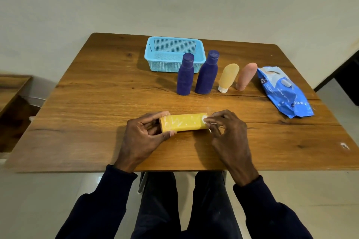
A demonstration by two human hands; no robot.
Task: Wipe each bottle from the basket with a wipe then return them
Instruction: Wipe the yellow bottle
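Beside basket [161, 65], four upright bottles [206, 75]

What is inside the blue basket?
In the blue basket only mesh floor shows. The near right corner is hidden behind the shorter purple bottle and the taller purple bottle.

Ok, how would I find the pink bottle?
Start at the blue basket at the back of the wooden table. Look right along the standing row to its last one, the pink bottle, beside the blue wipes pack. Its neighbour the cream bottle also stands cap-down, but only this one is pink.
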